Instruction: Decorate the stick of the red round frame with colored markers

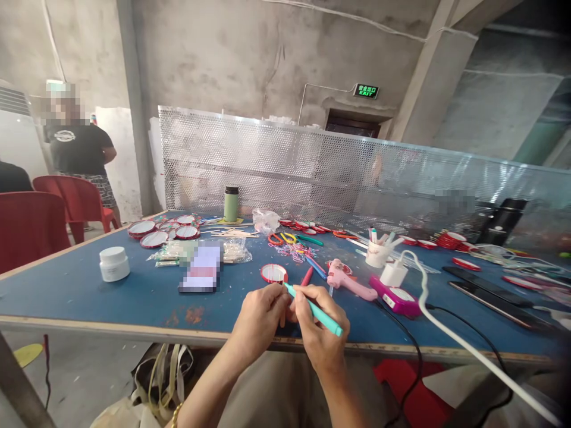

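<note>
My right hand [319,333] grips a teal pen [314,309], tip pointing up-left, at the near edge of the blue table [134,297]. My left hand [261,318] is closed beside it, pinching a small thing I cannot make out right at the pen tip. A small round red-rimmed mirror [273,273] lies on the table just beyond my hands. A red pen [307,277] and a pink glue gun [347,280] lie close behind.
A phone [201,269], a white jar [114,263], a green flask [231,204], more red-rimmed mirrors [154,232], scissors [285,239], a cup of pens [377,249] and white cables [446,330] are on the table. A perforated metal screen [312,166] backs it. A person [80,154] stands by red chairs [31,226].
</note>
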Tool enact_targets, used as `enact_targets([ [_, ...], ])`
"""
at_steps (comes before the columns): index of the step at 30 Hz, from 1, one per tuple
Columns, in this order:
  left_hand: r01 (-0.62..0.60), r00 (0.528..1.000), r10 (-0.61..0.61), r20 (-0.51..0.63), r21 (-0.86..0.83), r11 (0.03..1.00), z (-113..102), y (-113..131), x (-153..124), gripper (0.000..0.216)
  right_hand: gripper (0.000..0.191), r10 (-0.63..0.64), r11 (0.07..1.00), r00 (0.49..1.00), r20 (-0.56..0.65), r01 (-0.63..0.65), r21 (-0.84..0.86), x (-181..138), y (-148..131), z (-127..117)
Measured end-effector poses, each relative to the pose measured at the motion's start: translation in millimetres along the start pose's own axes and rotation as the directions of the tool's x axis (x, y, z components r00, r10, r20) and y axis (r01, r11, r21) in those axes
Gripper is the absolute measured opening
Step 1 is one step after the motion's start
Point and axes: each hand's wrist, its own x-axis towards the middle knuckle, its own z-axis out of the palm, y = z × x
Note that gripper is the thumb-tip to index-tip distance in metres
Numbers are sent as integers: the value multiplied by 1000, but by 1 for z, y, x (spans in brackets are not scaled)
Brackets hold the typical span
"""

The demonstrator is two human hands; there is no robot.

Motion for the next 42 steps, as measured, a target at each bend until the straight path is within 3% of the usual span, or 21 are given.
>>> enact_targets([
  [42,36,999,-36,1,-19,999,0,2,1,36,18,-17,997,1000,19,18,-81,0,0,-3],
])
